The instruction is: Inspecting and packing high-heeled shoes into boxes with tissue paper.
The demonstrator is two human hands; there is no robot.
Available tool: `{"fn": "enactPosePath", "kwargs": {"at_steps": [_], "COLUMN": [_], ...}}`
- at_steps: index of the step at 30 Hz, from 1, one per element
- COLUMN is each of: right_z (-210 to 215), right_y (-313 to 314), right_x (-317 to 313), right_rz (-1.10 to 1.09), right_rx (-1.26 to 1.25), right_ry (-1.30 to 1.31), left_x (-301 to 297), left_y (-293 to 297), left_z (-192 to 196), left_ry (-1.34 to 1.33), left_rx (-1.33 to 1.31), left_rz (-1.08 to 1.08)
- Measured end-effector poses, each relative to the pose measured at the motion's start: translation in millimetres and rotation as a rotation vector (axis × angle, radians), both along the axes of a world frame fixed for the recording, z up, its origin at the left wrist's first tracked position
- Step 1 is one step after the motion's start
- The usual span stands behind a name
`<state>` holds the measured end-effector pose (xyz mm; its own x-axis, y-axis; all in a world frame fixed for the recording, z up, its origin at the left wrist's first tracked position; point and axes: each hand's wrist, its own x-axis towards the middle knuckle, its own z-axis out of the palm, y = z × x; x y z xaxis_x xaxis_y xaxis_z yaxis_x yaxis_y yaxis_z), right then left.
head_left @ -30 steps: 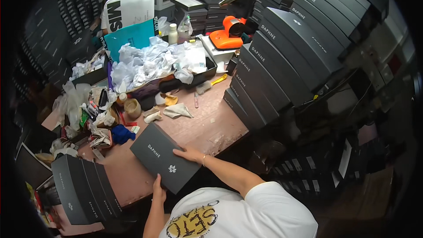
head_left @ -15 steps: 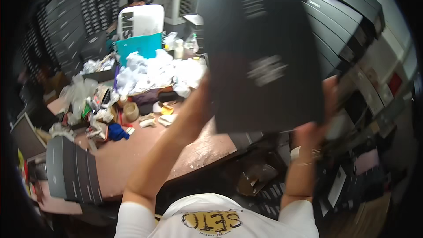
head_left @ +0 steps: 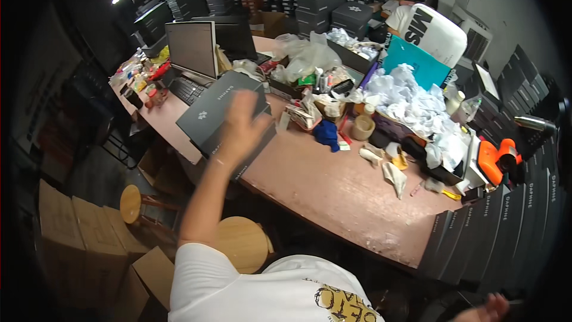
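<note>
My left hand (head_left: 243,131) is open with its fingers apart, slightly blurred, in front of a stack of dark grey lidded boxes (head_left: 208,113) on the pinkish table (head_left: 322,182). Whether its fingers touch the top box cannot be made out. My right hand (head_left: 485,310) is low at the right edge of the view, partly cut off. It looks open, and no object shows in it.
Crumpled white paper (head_left: 399,98), a blue cloth (head_left: 326,135) and a tape roll (head_left: 362,126) clutter the table. A monitor (head_left: 192,48) stands behind the stack. More grey boxes (head_left: 494,232) line the right side. Wooden stools (head_left: 241,244) and brown cartons (head_left: 98,232) are at lower left.
The view has swung left. The dark grey box that both hands held up is no longer in them. My hands are now apart, the left by the stack, the right low at the right.
</note>
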<state>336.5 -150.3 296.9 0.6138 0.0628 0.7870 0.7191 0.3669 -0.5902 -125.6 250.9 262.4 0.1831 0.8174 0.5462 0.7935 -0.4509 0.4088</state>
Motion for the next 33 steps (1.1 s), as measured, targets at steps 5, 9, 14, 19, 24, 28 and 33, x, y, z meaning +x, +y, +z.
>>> {"fn": "enactPosePath", "kwargs": {"at_steps": [5,9,14,19,24,28,33], "right_z": [-100,-106,-132,-182,-236,-263,-243], "right_y": [154,211,232,218,211,191,168], "right_x": [-112,-178,-185,-176,-137,-84,-16], "right_rz": [0.631,1.206,1.228,1.13,0.907,0.714,0.778], "right_rx": [-0.424,-0.947,-1.359,-1.226,-1.304,-1.395,-1.357], "right_ry": [0.856,0.505,0.291,0.552,0.725,0.985,1.417], "left_x": [-253,-255,-199,-118,25,153,192], "left_y": [132,159,139,36,-68,-124,-103], "left_z": [-86,-82,-86,-120,-174,-286,-238], "left_ry": [0.439,0.16,-0.546,-1.109,-0.891,-0.95,-1.44], "left_rx": [-0.251,-0.614,-1.147,-1.019,-1.204,-1.459,-1.832], "left_rz": [0.617,0.393,-0.074,-0.158,-0.357,-0.118,-0.114]}}
